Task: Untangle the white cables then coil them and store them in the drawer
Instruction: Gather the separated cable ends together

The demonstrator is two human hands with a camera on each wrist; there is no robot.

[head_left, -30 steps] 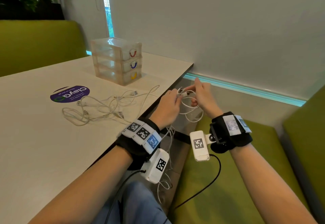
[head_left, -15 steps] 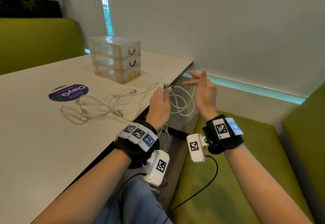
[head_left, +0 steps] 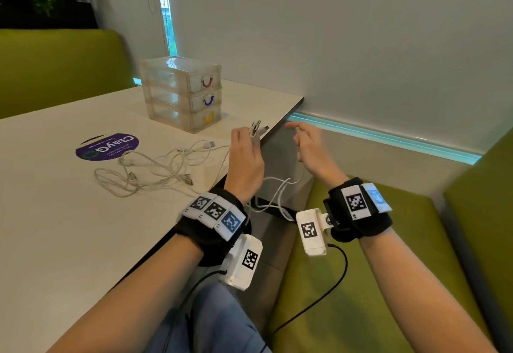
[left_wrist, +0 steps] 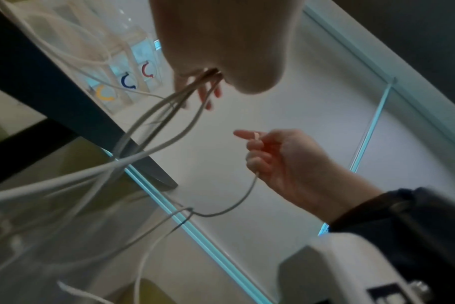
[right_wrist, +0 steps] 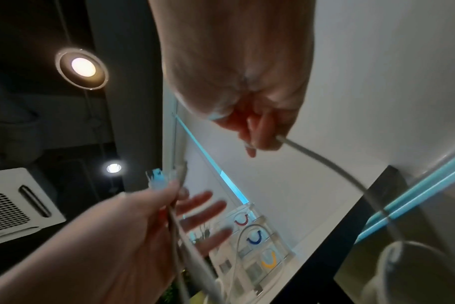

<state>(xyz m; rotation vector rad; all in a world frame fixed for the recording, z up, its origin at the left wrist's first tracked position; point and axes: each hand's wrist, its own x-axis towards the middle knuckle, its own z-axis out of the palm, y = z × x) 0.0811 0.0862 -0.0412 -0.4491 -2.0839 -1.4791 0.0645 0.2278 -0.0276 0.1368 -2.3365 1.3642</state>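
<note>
Bare table (head_left: 69, 227) lies open toward the drawer unit (head_left: 181, 93), save tangled cables (head_left: 155, 169) between.

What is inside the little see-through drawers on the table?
The drawer unit has three closed clear drawers with red, blue and yellow handles. Through the walls nothing shows inside, though glare hides parts. The tangled white cables lie on the table in front.

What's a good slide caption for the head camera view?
Left hand pinches white cable plugs while right hand draws a strand beside the table; drawers closed.
</note>
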